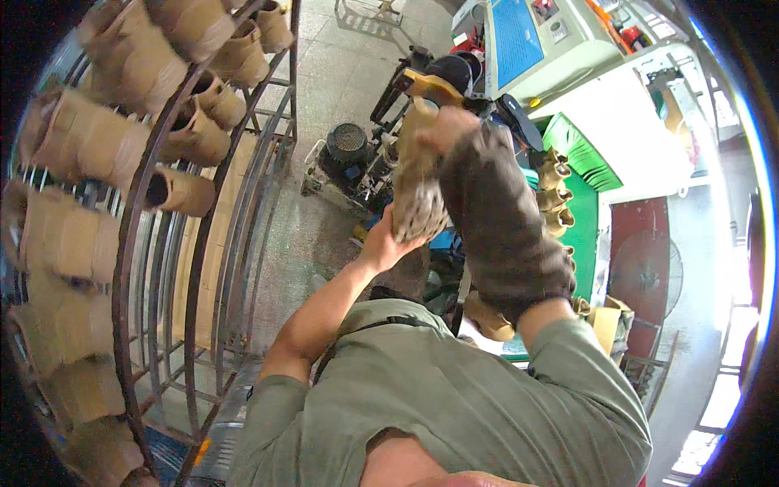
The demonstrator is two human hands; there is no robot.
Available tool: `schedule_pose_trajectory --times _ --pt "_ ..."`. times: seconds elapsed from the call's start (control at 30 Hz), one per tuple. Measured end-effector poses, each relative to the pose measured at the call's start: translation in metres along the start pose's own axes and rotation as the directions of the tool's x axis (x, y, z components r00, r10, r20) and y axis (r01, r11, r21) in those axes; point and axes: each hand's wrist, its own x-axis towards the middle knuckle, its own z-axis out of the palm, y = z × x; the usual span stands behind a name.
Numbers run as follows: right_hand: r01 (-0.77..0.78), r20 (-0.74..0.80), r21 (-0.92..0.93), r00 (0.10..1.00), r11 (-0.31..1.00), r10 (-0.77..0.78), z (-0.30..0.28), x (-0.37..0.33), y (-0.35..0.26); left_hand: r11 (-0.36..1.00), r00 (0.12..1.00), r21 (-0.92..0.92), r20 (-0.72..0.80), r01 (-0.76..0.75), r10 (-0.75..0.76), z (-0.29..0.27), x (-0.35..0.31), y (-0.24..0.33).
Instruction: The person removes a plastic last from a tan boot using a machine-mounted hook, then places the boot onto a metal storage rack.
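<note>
I hold a tan boot (415, 174) with both hands in front of a machine. My left hand (383, 241), on a bare forearm, grips its lower end by the speckled treaded sole. My right hand (448, 127) clasps the upper part of the boot; that forearm wears a dark grey sleeve cover (499, 227). The boot's top end points toward a yellow part (430, 84) of the machine. My green shirt fills the bottom of the view.
A curved metal rack (162, 243) at left carries several tan boots (182, 192). A black motor (347, 144) sits on the concrete floor beneath the machine. A control cabinet with a blue panel (517, 36) stands behind. More boots (557, 195) are lined up beside a green surface at right.
</note>
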Motion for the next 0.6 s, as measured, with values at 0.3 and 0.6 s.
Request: schedule_pose_trajectory --times 0.3,0.6 --pt "0.049 0.002 0.927 0.991 0.371 -0.136 0.270 -0.097 0.135 0.689 0.670 0.725 0.511 0.000 -0.538 -0.062 0.005 -0.047" --pt "-0.113 0.056 0.988 0.899 -0.107 -0.434 0.392 -0.080 0.152 0.011 0.894 -0.975 0.198 0.221 -0.401 0.069 0.138 0.020"
